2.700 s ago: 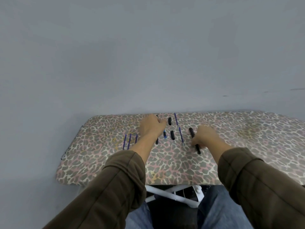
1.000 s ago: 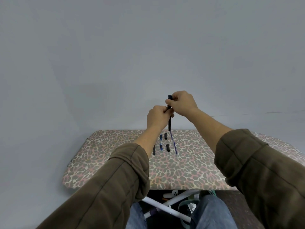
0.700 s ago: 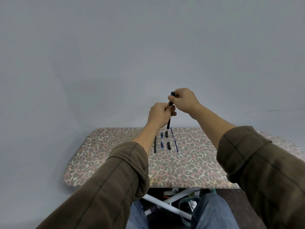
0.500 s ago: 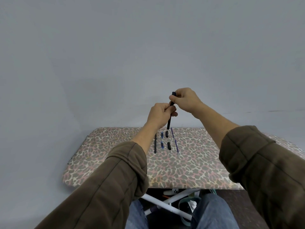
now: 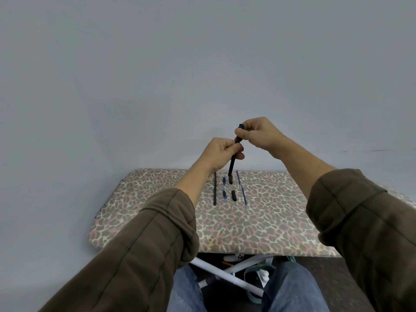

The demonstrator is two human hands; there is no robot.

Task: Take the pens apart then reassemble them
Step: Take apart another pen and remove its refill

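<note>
The pen barrel [image 5: 231, 164] is held near upright above the far edge of the counter [image 5: 270, 221]: the left hand [image 5: 219, 154] grips its middle with curled fingers, and the right hand [image 5: 258, 134] pinches the dark end piece [image 5: 240, 126] at its top. The step appears to be seating or withdrawing that end piece; which of the two cannot be told. The next move calls for a steady left grip and force straight along the barrel axis.

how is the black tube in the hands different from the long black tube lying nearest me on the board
The held black tube stands nearly upright in the air; the lying black tube rests flat on the leopard-print board. The left hand grips the held black tube and the right hand pinches its top; neither hand touches the lying black tube. Both are slim and black.
</note>
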